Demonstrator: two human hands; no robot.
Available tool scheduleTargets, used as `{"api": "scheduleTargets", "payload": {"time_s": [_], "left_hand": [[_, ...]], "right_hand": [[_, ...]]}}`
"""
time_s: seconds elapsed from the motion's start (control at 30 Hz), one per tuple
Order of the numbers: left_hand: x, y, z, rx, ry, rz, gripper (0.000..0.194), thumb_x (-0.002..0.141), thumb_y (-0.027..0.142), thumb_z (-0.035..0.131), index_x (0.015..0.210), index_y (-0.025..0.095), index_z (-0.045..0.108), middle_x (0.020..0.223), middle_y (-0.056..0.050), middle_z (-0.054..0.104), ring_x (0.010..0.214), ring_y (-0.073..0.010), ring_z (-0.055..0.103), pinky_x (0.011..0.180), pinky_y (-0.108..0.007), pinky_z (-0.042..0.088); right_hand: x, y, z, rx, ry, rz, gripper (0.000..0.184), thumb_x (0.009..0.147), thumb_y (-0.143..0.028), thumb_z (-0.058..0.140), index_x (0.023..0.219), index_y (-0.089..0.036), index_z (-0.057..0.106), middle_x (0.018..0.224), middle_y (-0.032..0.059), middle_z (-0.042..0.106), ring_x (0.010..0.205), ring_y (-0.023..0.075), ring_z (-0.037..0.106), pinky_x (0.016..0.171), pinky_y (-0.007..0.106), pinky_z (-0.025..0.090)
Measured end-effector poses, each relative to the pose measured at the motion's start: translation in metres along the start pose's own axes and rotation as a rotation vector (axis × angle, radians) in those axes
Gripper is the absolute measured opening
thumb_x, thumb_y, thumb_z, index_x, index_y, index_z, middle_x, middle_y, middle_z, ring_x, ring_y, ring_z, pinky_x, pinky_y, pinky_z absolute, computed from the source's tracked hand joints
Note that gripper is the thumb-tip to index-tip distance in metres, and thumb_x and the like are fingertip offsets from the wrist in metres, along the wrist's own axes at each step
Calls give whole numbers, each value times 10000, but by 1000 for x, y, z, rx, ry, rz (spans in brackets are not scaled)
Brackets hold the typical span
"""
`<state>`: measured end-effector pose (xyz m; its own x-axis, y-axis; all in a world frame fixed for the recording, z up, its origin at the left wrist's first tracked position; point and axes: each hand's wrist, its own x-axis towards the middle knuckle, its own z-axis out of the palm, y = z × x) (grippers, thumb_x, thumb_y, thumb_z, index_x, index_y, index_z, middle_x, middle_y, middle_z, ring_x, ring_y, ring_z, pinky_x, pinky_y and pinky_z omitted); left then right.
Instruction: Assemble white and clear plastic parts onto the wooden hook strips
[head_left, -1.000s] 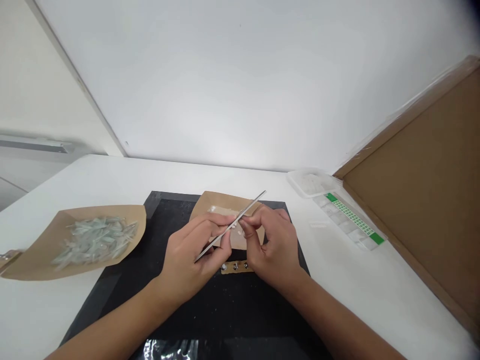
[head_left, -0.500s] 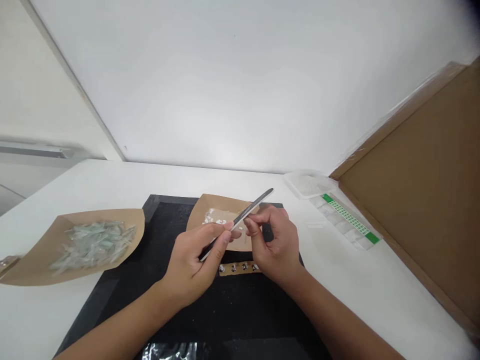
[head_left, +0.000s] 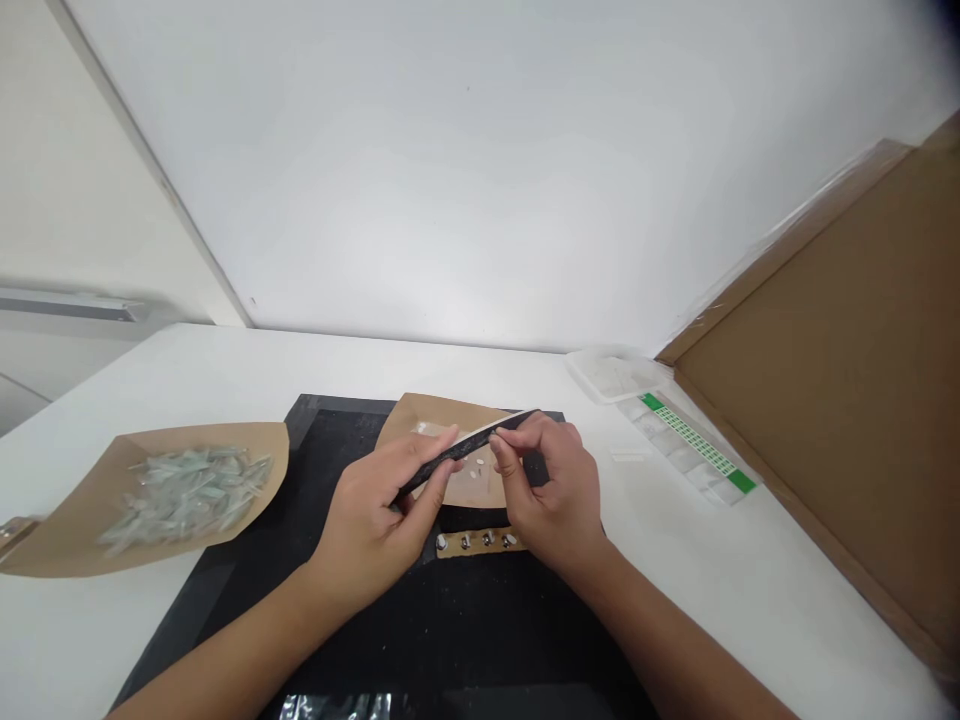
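My left hand (head_left: 379,505) grips a slim nail file (head_left: 465,446) between thumb and fingers. The file has a dark face and a pale edge, and it slants up to the right. At its upper part, my right hand (head_left: 551,480) is closed in a pinch, fingertips against the dark face. Whatever sits in that pinch is too small to make out. Behind both hands lies a brown paper tray (head_left: 405,408) with small white nail-like pieces in it, partly covered by the hands. Just below them, a tan strip (head_left: 476,543) carries several small shiny mounts.
A black mat (head_left: 450,630) lies on the white table (head_left: 750,590). Another brown paper tray (head_left: 259,440) at the left is heaped with clear and greenish slivers. On the right are a clear plastic dish (head_left: 611,373) and a green-marked clear case (head_left: 697,445), beside a cardboard panel (head_left: 840,400).
The nail file has rolled so its broad dark face shows, and it slants less steeply. My right fingertips now lie over its upper part. The hands stay in nearly the same place.
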<state>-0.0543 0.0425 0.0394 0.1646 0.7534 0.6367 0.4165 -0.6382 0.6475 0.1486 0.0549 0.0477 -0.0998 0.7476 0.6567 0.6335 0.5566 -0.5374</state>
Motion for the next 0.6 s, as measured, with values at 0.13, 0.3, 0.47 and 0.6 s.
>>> {"api": "scheduleTargets", "payload": {"time_s": [0.13,0.3,0.47,0.6], "left_hand": [[1,2,1,-53,-22,63,388,975,99,654,1329,240,724,1030,-33,805,923,-146,761,835,-245,594],[0,-2,2,-30,34,85,314,937,88,729,1209,232,794,975,-30,778,844,-128,735,766,-227,585],[-2,-1,2,28,43,149,344,930,42,722,1228,201,784,1012,-43,776,884,-127,732,798,-226,598],[-2,2,1,60,62,190,377,920,8,715,1249,184,770,1063,-56,779,930,-129,740,853,-223,605]], "right_hand": [[1,-3,-1,-52,11,-5,135,992,-213,629,870,-231,576,756,-30,658,688,160,614,750,349,403],[1,-6,-1,-41,-61,28,204,994,-212,603,802,-223,535,707,-42,611,665,148,591,738,348,378],[1,-5,1,-36,-85,48,219,981,-194,602,777,-223,527,705,-40,623,666,151,588,736,351,372],[1,-7,4,-20,-70,51,213,977,-197,600,776,-227,535,708,-33,639,657,157,591,741,359,375]]}}
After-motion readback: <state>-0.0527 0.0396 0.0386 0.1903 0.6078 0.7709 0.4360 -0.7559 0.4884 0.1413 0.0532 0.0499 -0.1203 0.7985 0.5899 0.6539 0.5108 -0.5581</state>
